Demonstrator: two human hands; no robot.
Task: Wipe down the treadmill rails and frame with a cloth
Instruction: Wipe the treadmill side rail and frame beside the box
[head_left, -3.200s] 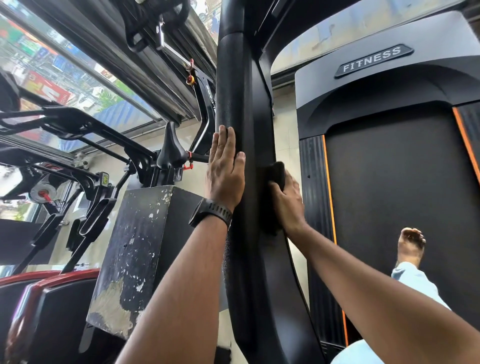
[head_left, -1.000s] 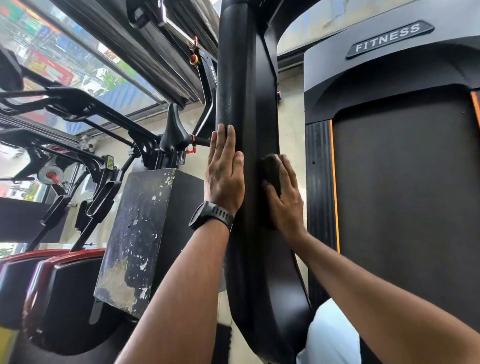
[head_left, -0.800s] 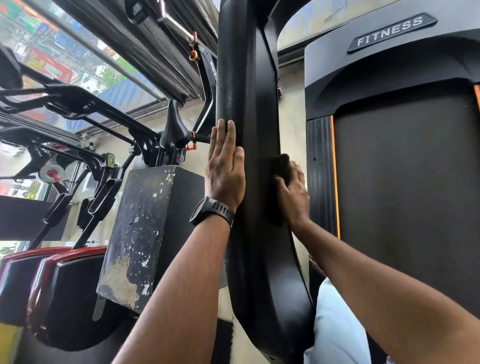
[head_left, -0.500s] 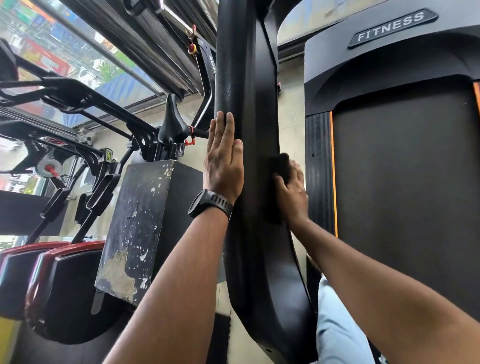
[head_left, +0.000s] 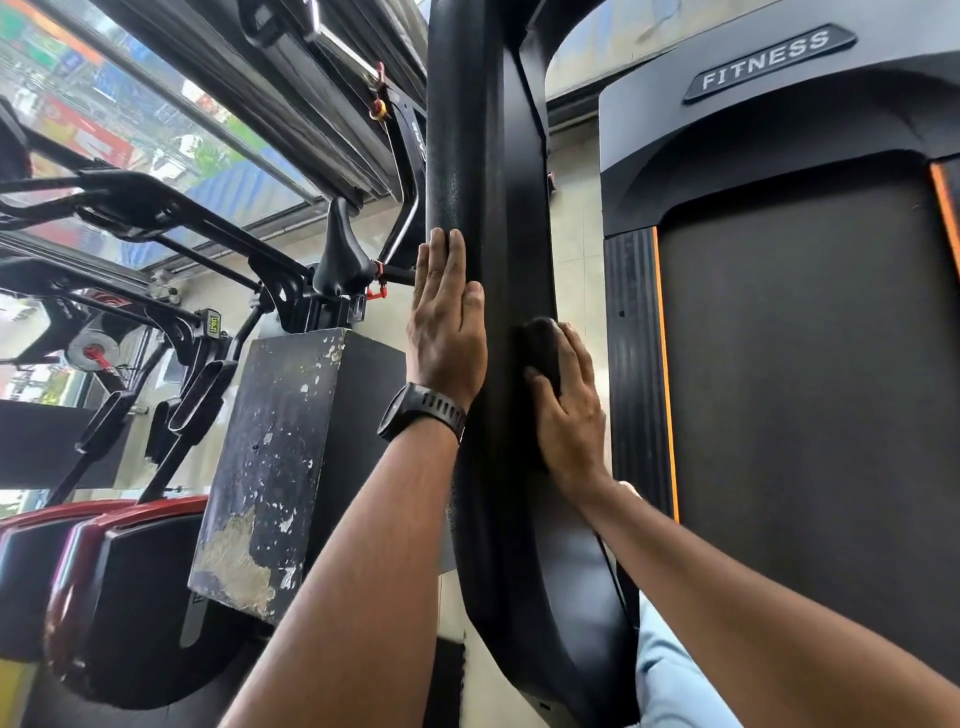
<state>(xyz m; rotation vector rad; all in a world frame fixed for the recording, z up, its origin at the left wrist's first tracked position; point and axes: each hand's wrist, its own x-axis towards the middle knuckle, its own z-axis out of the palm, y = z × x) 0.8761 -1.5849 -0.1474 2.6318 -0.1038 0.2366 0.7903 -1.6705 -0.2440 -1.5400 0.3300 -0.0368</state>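
Note:
A thick black treadmill rail (head_left: 488, 156) runs up the middle of the view and widens into the frame below. My left hand (head_left: 447, 332), with a black watch on the wrist, lies flat with straight fingers against the rail's left side. My right hand (head_left: 569, 410) presses a dark cloth (head_left: 540, 348) against the rail's right face, fingers spread over it. The cloth is mostly hidden under the hand.
The treadmill belt (head_left: 800, 389) with orange side stripes and a grey hood marked FITNESS (head_left: 769, 57) lies to the right. A scuffed black box (head_left: 280, 457) and exercise bikes (head_left: 156, 312) stand to the left by a window. A light blue trouser leg (head_left: 675, 686) shows at the bottom.
My right hand with the cloth has slid a little to and fro along the rail's right face. My left hand has stayed flat on the rail.

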